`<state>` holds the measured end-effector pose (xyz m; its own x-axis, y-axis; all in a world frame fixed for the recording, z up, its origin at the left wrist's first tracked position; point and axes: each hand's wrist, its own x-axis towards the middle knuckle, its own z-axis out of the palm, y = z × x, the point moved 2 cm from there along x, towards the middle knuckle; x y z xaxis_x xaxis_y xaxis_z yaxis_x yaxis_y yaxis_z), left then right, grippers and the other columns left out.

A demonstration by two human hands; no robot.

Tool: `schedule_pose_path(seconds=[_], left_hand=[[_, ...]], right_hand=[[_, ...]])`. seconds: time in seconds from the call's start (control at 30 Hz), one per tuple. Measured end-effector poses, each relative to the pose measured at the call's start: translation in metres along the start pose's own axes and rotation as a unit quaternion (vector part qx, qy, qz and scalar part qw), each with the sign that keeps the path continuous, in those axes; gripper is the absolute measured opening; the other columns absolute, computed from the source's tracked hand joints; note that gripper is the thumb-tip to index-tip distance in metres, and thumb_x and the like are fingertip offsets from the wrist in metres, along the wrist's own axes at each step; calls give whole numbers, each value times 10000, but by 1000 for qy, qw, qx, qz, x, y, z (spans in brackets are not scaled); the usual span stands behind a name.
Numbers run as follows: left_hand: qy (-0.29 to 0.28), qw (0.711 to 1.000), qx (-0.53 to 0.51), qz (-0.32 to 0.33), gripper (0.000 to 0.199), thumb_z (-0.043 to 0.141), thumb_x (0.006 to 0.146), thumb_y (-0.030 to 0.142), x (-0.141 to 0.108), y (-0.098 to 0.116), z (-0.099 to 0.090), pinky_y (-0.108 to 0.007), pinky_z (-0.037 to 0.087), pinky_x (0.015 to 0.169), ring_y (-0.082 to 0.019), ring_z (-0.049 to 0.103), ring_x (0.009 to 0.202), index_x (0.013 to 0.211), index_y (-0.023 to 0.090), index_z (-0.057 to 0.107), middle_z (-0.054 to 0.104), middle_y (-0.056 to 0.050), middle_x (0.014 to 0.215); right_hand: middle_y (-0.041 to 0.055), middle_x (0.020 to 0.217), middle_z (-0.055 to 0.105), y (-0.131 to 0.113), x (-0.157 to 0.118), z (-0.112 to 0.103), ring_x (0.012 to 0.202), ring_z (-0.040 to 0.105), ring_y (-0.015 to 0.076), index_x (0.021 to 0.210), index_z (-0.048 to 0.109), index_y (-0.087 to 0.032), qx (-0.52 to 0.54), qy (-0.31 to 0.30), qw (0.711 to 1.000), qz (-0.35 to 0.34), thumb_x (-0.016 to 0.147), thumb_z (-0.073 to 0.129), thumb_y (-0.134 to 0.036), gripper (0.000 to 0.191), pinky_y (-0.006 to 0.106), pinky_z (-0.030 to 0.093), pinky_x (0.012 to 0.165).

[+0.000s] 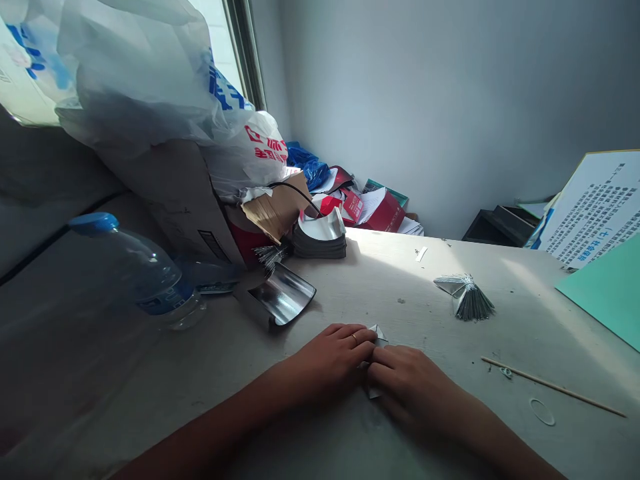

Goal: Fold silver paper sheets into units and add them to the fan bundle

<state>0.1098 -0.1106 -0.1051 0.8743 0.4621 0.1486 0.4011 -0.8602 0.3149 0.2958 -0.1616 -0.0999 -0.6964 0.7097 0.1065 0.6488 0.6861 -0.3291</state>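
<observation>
Left hand (330,360) and right hand (407,380) rest palm-down on the bench (400,300), drawn together with the fingers curled and their tips meeting. Both hands are clamped on a small folded silver foil piece (376,335). One corner of the piece projects beyond the fingers, and another shows below them at the right hand's inner edge. A metal ring (354,338) sits on one finger of the left hand.

Just right of the right hand, a thin wooden skewer (550,385) lies diagonally on the bench, with a pale rubber band (543,412) just below it. Ahead of the right hand stands a fan-shaped bundle of folded foil strips (467,300).

Ahead of the left hand lies a curled sheet of silver foil (281,295), with a stack of curved foil pieces (320,243) beyond it. Left of the left hand is a plastic water bottle (135,267) with a blue cap.

Farther from the hands, a cardboard box (185,200) sits beneath a white plastic bag (135,73) on the left. A green card (605,293) and a printed sheet (595,207) lie at the far right.
</observation>
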Motion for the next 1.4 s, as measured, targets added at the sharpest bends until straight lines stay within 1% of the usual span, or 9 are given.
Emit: schedule_pose_path(seconds=[0.17,0.43,0.6,0.77,0.93,1.1,1.2,1.3,1.4], left_hand=[[-20,1000,-2,-1,333,462,1026,208,0,1,-1,-407,377,1134,-240,450,1399,1355,240,499,513,-54,1489],[-32,999,-3,-5,321,423,1035,197,2,7,-8,-400,367,1147,-238,438,1411,1344,209,507,509,-69,1493],[-29,1000,-6,-2,311,420,1035,199,1,7,-8,-402,365,1146,-240,443,1408,1333,210,511,519,-76,1482],[-42,999,0,-11,323,431,1035,209,1,6,-8,-402,366,1148,-244,426,1421,1351,215,498,485,-76,1513],[-21,1000,-6,-6,282,425,1040,232,1,5,-7,-413,384,1131,-244,465,1389,1298,218,538,532,-75,1469],[-8,1000,-3,-13,260,476,1026,276,1,1,0,-405,405,1106,-254,475,1378,1270,236,554,527,-60,1473],[-9,1000,-3,-14,255,521,1007,271,1,0,1,-398,404,1103,-253,467,1382,1259,244,554,531,-43,1470],[-11,1000,-6,-12,234,513,1011,259,1,1,0,-390,393,1111,-246,462,1386,1240,244,559,535,-33,1466],[-1,1000,-12,-10,230,467,1034,300,1,2,-1,-392,387,1109,-243,477,1370,1238,247,560,558,-35,1441]], right_hand=[[22,988,638,0,-1,-1,844,554,185,935,567,-204,-6,-5,1000,2,904,557,-173,45,322,379,723],[30,983,636,-2,-3,-1,838,554,195,943,569,-200,-10,-10,1000,1,897,557,-157,64,334,384,735],[35,979,634,-1,-2,-2,836,554,199,945,573,-198,-1,-8,1000,1,891,556,-159,69,335,387,732],[40,976,638,3,-2,-1,833,557,198,940,585,-197,14,-8,1000,1,866,573,-151,89,330,385,721],[39,975,649,5,-1,-2,866,573,192,943,610,-193,55,-7,998,9,893,568,-154,76,322,403,747],[20,1013,655,9,-1,-3,901,582,175,943,625,-206,103,2,995,-7,878,593,-137,100,297,410,757],[14,1030,657,12,-1,-3,924,590,169,943,632,-210,125,4,992,-14,879,602,-139,100,286,414,772],[23,1015,652,13,-2,-2,903,583,168,932,641,-210,107,5,994,-39,911,583,-176,71,292,399,750],[26,960,644,13,-3,-1,844,561,163,921,655,-215,76,6,995,-70,936,562,-204,95,301,372,710]])
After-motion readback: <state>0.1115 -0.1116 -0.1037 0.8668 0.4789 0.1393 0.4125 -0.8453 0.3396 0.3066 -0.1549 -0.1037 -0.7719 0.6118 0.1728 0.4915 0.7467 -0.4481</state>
